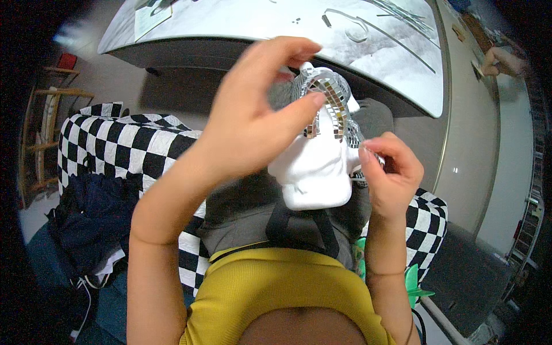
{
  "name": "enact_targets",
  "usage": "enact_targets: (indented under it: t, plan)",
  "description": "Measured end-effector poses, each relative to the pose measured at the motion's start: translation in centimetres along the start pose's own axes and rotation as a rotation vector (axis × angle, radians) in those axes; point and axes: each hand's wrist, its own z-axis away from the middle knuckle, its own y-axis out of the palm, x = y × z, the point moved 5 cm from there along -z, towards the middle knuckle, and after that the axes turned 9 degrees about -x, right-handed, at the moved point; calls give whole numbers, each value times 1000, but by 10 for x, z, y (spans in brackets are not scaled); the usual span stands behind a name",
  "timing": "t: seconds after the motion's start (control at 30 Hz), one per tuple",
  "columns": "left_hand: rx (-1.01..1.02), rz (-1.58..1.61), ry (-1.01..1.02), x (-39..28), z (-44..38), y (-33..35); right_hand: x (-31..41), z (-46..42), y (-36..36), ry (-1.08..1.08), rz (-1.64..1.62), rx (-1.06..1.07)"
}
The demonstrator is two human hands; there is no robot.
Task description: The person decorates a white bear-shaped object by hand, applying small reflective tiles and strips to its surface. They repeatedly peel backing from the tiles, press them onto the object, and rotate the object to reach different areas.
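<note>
A glossy white figure [319,185], partly covered in small silver mirror tiles [338,101], rests on the lap between my hands. Its exact shape is hard to tell. My left hand [258,112] arches over its upper left side, slightly blurred, with thumb and fingers apart. The thumb tip overlaps the tiled band; contact cannot be made out. Beside the figure's right edge, my right hand [392,172] pinches what looks like a short strip of mirror tiles [380,160] between thumb and index finger. Part of that strip is hidden by the fingers.
Ahead stands a white marbled table [267,19] with a curled strip [358,32], thin strips [405,19] and a paper [151,19]. A black-and-white checkered cover [125,142] lies to the left, near dark clothing [99,207]. Another person's hand [500,60] appears at far right.
</note>
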Motion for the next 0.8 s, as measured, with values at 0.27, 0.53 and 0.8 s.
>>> enact_targets:
  t: [0.27,0.53,0.8]
  plan:
    - [231,120,16,-51,61,0,52,27,15,-266,67,257]
    - [358,206,-173,-46,60,6,49,33,14,-326,60,286]
    - [367,186,-202,-45,59,7,46,34,14,-338,67,335]
